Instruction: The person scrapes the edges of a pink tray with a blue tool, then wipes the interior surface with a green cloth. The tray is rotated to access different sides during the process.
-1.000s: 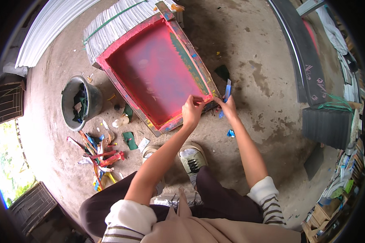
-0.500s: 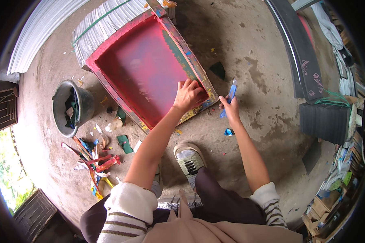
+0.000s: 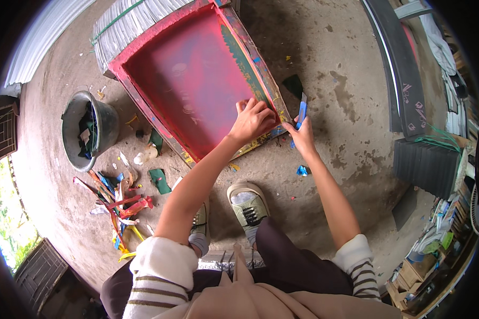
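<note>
A screen-printing frame [image 3: 165, 32] leans toward me, its rim smeared with red, its mesh [image 3: 183, 80] stained red and purple. Along the inner right side runs a dark green strip [image 3: 246, 68]. My left hand [image 3: 252, 121] is at the near right inner corner, fingers curled down against the edge of that strip; what the fingertips pinch, if anything, is hidden. Just outside the same corner, my right hand [image 3: 303, 137] grips a blue utility knife [image 3: 302, 110], blade pointing away from me. My right thumb is at the frame's outer corner.
Left of the frame stands a dark bucket [image 3: 107, 127] with scraps inside. A pile of coloured strips [image 3: 123, 207], a small bottle [image 3: 145, 155] and green scraps [image 3: 158, 181] lie on the concrete floor. Stacked black sheets [image 3: 424, 164] stand at right; bundled white sheets [image 3: 138, 26] sit behind the frame.
My right hand has come closer to the frame's corner, and the knife is more upright. My left hand stays in the corner with its fingers slightly shifted. The whole view has moved a little.
</note>
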